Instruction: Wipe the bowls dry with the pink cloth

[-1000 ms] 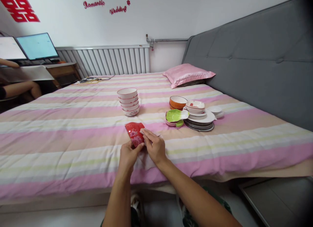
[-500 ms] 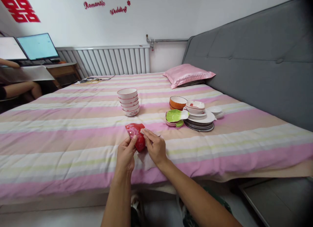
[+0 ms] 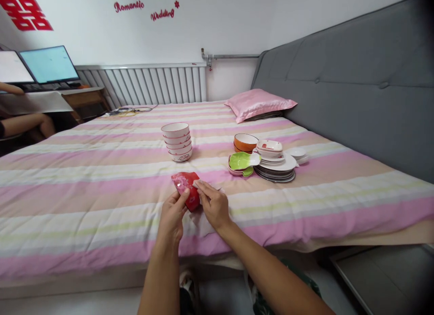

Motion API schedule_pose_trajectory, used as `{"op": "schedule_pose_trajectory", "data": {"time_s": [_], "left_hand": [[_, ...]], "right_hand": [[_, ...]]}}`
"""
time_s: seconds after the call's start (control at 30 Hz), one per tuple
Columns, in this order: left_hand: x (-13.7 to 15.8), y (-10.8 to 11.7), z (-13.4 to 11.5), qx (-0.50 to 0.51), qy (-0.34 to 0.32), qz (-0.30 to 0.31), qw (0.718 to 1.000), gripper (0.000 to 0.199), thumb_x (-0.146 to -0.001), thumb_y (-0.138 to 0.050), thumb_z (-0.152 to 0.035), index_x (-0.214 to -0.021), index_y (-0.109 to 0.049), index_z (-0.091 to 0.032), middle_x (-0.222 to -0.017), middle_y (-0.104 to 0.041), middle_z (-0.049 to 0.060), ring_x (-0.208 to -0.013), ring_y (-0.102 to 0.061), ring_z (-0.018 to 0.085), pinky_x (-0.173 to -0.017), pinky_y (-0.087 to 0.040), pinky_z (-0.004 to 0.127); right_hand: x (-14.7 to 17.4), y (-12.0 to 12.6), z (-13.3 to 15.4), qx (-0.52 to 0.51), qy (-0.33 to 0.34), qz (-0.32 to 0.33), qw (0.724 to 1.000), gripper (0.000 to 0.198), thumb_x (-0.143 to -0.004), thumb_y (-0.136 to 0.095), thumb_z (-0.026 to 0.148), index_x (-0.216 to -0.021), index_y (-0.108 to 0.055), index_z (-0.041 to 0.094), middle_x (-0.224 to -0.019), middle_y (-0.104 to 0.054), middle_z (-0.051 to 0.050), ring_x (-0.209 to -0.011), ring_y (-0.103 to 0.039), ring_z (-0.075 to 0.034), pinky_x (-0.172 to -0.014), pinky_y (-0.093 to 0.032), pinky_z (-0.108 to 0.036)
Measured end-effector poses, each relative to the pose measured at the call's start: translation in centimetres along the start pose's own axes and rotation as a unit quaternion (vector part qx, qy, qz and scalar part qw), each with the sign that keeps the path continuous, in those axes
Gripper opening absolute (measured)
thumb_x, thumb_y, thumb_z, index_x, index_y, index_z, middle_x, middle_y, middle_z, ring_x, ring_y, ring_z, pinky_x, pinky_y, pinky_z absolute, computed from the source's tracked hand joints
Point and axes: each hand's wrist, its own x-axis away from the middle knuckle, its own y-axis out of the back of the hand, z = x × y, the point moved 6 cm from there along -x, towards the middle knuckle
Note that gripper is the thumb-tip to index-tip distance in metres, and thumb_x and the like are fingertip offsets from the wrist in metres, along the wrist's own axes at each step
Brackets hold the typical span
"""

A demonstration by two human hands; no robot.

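My left hand (image 3: 173, 212) grips a red bowl (image 3: 186, 181) with a pink flower pattern, its thumb on the outer wall. The bowl is tilted on its side above the near part of the bed, its inside turned away from me. In my right hand (image 3: 214, 203) is a pale tissue (image 3: 195, 184), fingers closed around it and pressed to the right side of the bowl. Most of the tissue is hidden by the fingers. Beyond the bowl stands a stack of several white bowls (image 3: 176, 142) with red rims.
On the striped bed (image 3: 84, 183), orange bowls (image 3: 245, 142), a green leaf-shaped dish (image 3: 241, 160) and stacked plates (image 3: 276, 174) sit to the right. A pink pillow (image 3: 259, 103) lies by the grey headboard (image 3: 342, 79). At far left, a person's leg (image 3: 29, 124) shows beside a desk (image 3: 83, 97).
The view has shifted slightly, so everything sits a little further left. Both hands keep their hold on the bowl and the tissue, with hardly any visible movement.
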Motion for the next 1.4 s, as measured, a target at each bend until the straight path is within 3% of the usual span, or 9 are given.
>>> {"op": "schedule_pose_trajectory", "data": {"time_s": [0.23, 0.47, 0.7, 0.93, 1.4], "left_hand": [[-0.2, 0.3, 0.5, -0.142, -0.013, 0.044, 0.989, 0.044, -0.037, -0.086, -0.022, -0.078, -0.073, -0.011, -0.072, -0.072, 0.008, -0.069, -0.065, 0.022, -0.065, -0.048, 0.029], [-1.6, 1.9, 1.7, -0.234, -0.031, 0.058, 0.97, 0.027, -0.045, -0.08, -0.018, -0.072, -0.074, -0.015, -0.068, -0.072, 0.008, -0.069, -0.065, 0.025, -0.064, -0.046, 0.029], [-1.4, 1.5, 1.5, -0.225, -0.037, 0.06, 0.972, 0.031, -0.046, -0.081, -0.023, -0.075, -0.075, -0.014, -0.072, -0.072, 0.008, -0.07, -0.064, 0.023, -0.069, -0.046, 0.029], [-0.3, 0.2, 0.4, -0.148, -0.043, 0.066, 0.986, 0.035, -0.04, -0.085, -0.029, -0.069, -0.073, -0.013, -0.064, -0.07, 0.007, -0.069, -0.063, 0.022, -0.067, -0.048, 0.029], [0.0, 0.4, -0.3, -0.023, -0.051, 0.025, 0.998, 0.045, -0.051, -0.084, -0.039, -0.083, -0.073, -0.009, -0.073, -0.071, 0.007, -0.071, -0.062, 0.015, -0.074, -0.047, 0.027]], "right_hand": [[0.0, -0.3, -0.4, 0.01, -0.013, 0.007, 1.0, 0.034, -0.093, -0.043, 0.022, -0.122, -0.061, 0.028, -0.123, -0.064, 0.001, -0.117, -0.058, -0.013, -0.103, -0.045, -0.028], [-0.1, -0.3, -0.7, 0.012, -0.02, 0.003, 1.0, 0.035, -0.093, -0.043, 0.021, -0.122, -0.061, 0.028, -0.122, -0.065, 0.001, -0.118, -0.057, -0.013, -0.104, -0.044, -0.029], [-0.2, -0.2, -0.7, 0.01, -0.016, 0.003, 1.0, 0.035, -0.093, -0.043, 0.02, -0.123, -0.06, 0.027, -0.123, -0.064, 0.001, -0.119, -0.057, -0.013, -0.104, -0.044, -0.029], [-0.2, -0.2, -0.3, 0.013, -0.017, 0.004, 1.0, 0.035, -0.094, -0.042, 0.022, -0.122, -0.06, 0.029, -0.122, -0.065, 0.002, -0.119, -0.056, -0.013, -0.104, -0.045, -0.029], [-0.2, 0.1, 0.7, -0.014, 0.001, -0.003, 1.0, 0.033, -0.094, -0.042, 0.026, -0.121, -0.062, 0.028, -0.122, -0.065, 0.002, -0.116, -0.059, -0.012, -0.102, -0.046, -0.026]]}}
